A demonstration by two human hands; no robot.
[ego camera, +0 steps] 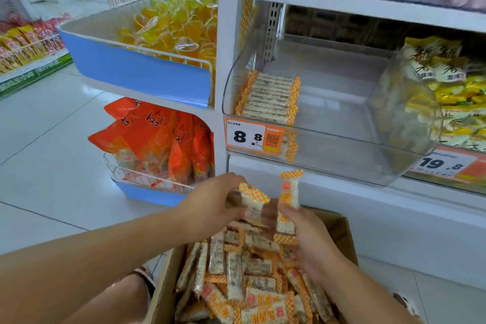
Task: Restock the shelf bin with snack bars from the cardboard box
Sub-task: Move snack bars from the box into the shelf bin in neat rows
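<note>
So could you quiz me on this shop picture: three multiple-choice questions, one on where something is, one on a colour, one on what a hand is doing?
1. Where in the clear bin do the stacked bars lie?
A. left end
B. right end
C. middle

2. What colour are the wrapper ends of the bars?
A. blue checks
B. orange checks
C. plain green

3. What is the right hand doing?
A. resting flat on the floor
B. holding a bar upright
C. pointing at a price tag

Answers:
1 A, the stack sits against the bin's left wall.
2 B, orange and white checks show on both ends.
3 B, its fingers are curled round the bar above the box.
</note>
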